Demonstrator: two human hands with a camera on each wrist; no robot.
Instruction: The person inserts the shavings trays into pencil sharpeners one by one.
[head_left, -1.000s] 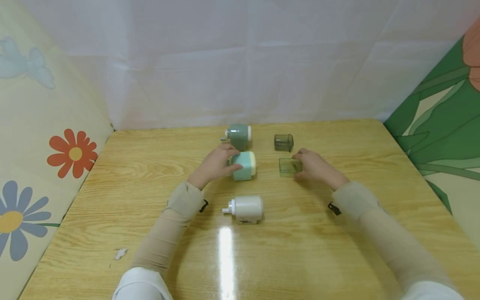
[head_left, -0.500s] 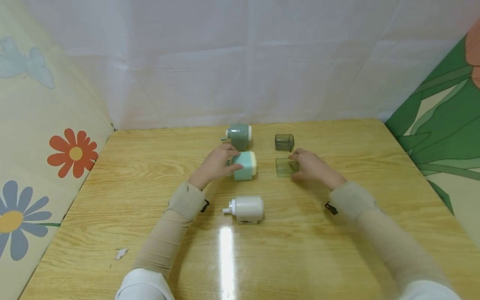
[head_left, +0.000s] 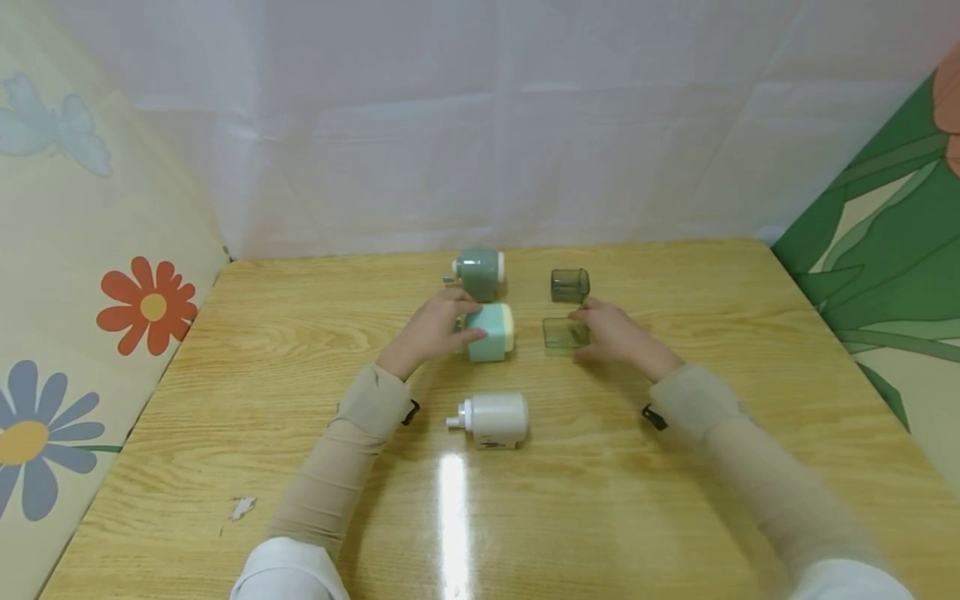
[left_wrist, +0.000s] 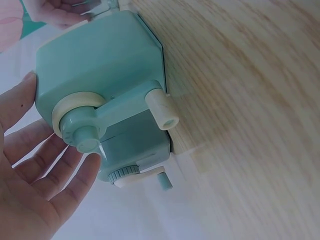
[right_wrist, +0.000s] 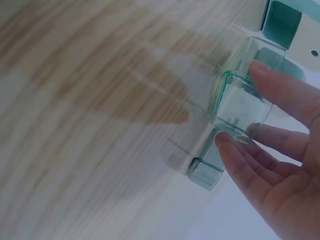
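A light teal crank pencil sharpener (head_left: 489, 332) lies in mid table, its crank (left_wrist: 125, 107) facing my left wrist. My left hand (head_left: 429, 333) holds it at the crank end, a fingertip on one side of the body. To its right, my right hand (head_left: 618, 337) pinches a see-through green shavings drawer (head_left: 564, 333) between thumb and fingers. The drawer's free end points at the sharpener, with a short gap left between them. In the right wrist view, an open slot (right_wrist: 281, 24) shows in the sharpener's end, facing the clear drawer (right_wrist: 242, 102).
A dark green sharpener (head_left: 478, 273) lies behind the teal one, and a smoky drawer (head_left: 570, 285) stands to its right. Nearer me lies a cream sharpener (head_left: 498, 419). A white sheet (head_left: 495, 125) hangs behind the wooden table (head_left: 600, 517).
My right hand has slid the green drawer leftward, narrowing the gap to the teal sharpener. The left hand and its sharpener have stayed nearly still.
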